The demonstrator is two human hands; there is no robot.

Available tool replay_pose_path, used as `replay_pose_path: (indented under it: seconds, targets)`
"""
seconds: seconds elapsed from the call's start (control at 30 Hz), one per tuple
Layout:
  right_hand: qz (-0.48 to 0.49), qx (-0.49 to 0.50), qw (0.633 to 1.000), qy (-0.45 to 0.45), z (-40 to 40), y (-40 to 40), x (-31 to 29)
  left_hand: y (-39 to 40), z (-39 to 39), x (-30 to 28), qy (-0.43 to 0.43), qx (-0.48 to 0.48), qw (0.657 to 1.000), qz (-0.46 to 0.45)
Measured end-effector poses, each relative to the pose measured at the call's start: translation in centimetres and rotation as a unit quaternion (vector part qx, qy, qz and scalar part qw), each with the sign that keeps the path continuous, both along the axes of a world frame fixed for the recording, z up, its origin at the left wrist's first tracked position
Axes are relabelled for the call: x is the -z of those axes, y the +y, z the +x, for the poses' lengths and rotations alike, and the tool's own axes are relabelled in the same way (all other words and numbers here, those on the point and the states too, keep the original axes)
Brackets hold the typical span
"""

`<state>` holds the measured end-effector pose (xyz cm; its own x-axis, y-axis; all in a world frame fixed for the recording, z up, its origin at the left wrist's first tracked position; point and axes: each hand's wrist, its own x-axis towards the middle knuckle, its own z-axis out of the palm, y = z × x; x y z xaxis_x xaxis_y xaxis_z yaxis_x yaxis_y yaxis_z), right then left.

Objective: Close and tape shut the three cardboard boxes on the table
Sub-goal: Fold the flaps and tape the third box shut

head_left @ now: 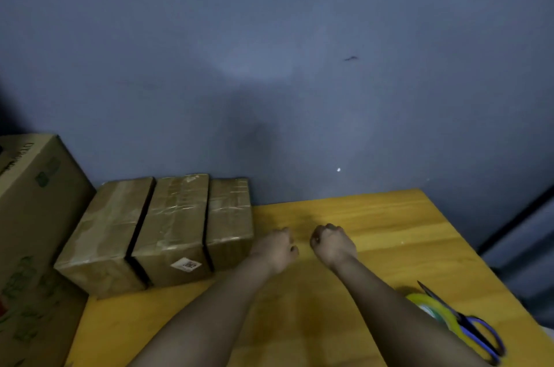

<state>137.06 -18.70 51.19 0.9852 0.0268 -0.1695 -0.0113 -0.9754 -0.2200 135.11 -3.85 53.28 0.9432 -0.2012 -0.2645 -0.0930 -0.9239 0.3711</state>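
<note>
Reaching out over the yellow wooden table (374, 217) in the lower middle of the frame, the left hand (277, 248) and the right hand (331, 242) hover side by side with their fingers curled into loose fists, holding nothing. Three cardboard boxes sit in a row at the table's far left edge, flaps down and glossy tape across their tops: the left box (105, 235), the middle box (175, 226) and the right box (229, 221), each just beside the next with dark gaps between. A small white label (186, 264) is stuck near the front edge of the middle box; its print is too blurred to read. At the far left of the frame stands a larger carton (33, 217) with green printing and dark lettering that cannot be made out. In the lower right, blue-handled scissors (470, 327) lie across a yellow-green tape roll (431, 306).
</note>
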Motion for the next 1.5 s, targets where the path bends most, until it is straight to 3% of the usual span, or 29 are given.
replay_pose_path:
  seconds: [0.17, 0.37, 0.43, 0.53, 0.6, 0.7, 0.9, 0.97, 1.03, 1.07, 1.13, 1.27, 1.33, 1.5]
  targets:
    - [0.003, 0.009, 1.000, 0.014, -2.0, -9.6, 1.5, -9.1, -1.2, 2.3, 0.073, 0.081, 0.993, 0.035]
    - [-0.011, -0.052, 0.998, 0.037, -3.3, -20.0, 4.2, -20.0, -4.0, 4.9, 0.024, 0.206, 0.973, 0.099]
    - [-0.005, -0.088, 0.995, 0.044, -3.8, -23.2, 4.9, -22.9, -5.3, 6.0, -0.001, 0.273, 0.953, 0.130]
    - [0.020, -0.118, 0.992, 0.045, -4.8, -26.8, 5.3, -26.3, -7.2, 7.8, -0.011, 0.385, 0.896, 0.221]
    - [0.035, -0.131, 0.989, 0.050, -5.2, -28.4, 5.5, -27.8, -8.1, 8.5, -0.011, 0.405, 0.870, 0.279]
    - [0.069, -0.143, 0.985, 0.063, -5.8, -29.9, 5.7, -29.3, -9.2, 9.4, -0.014, 0.366, 0.887, 0.280]
    - [0.184, -0.094, 0.977, 0.059, -6.2, -31.2, 6.4, -30.2, -10.3, 8.8, -0.006, 0.262, 0.945, 0.196]
    - [0.239, -0.049, 0.969, 0.035, -6.3, -31.4, 6.4, -30.0, -9.9, 7.7, 0.017, 0.188, 0.976, 0.111]
    - [0.309, -0.009, 0.950, 0.050, -6.3, -31.3, 6.2, -30.0, -9.0, 6.6, 0.071, 0.083, 0.993, -0.050]
    - [0.344, 0.003, 0.936, 0.073, -6.3, -31.2, 6.0, -30.0, -8.5, 5.7, 0.110, 0.019, 0.981, -0.157]
    - [0.410, 0.020, 0.904, 0.114, -6.1, -30.5, 5.3, -30.1, -7.6, 4.2, 0.180, -0.086, 0.921, -0.335]
    - [0.501, 0.049, 0.859, 0.091, -5.5, -29.5, 4.3, -30.3, -6.3, 2.8, 0.243, -0.202, 0.825, -0.468]
    - [0.538, 0.063, 0.837, 0.072, -5.1, -29.1, 3.7, -30.2, -5.8, 2.9, 0.240, -0.218, 0.798, -0.508]
    - [0.482, 0.044, 0.874, 0.048, -3.5, -28.6, 2.5, -29.3, -5.4, 3.3, 0.215, -0.140, 0.843, -0.473]
